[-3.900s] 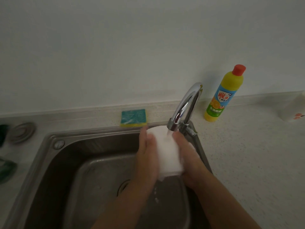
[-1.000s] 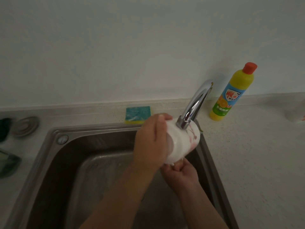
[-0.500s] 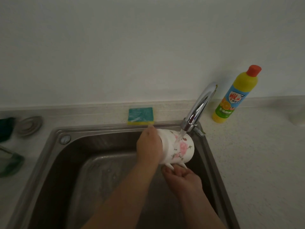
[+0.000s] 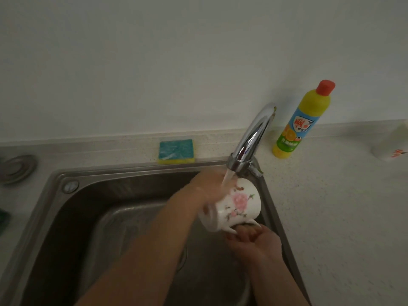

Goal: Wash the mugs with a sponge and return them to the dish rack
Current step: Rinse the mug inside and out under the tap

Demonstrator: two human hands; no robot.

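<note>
A white mug (image 4: pixel 237 205) with a pink flower print lies on its side under the running tap (image 4: pixel 251 140), over the steel sink (image 4: pixel 66 195). My right hand (image 4: pixel 254 239) grips its handle from below. My left hand (image 4: pixel 209 187), blurred by motion, lies over the mug's left end under the water stream. A teal and yellow sponge (image 4: pixel 176 151) rests on the counter behind the sink, apart from both hands.
A yellow detergent bottle (image 4: pixel 302 120) with a red cap stands right of the tap. A white object (image 4: pixel 393 144) sits at the far right edge. A round metal lid (image 4: pixel 16 167) and dark green items (image 4: pixel 3 217) lie at the left.
The mug has turned so its flower print faces up and its handle points down. My left hand has slid along the mug under the stream. The view has shifted slightly.
</note>
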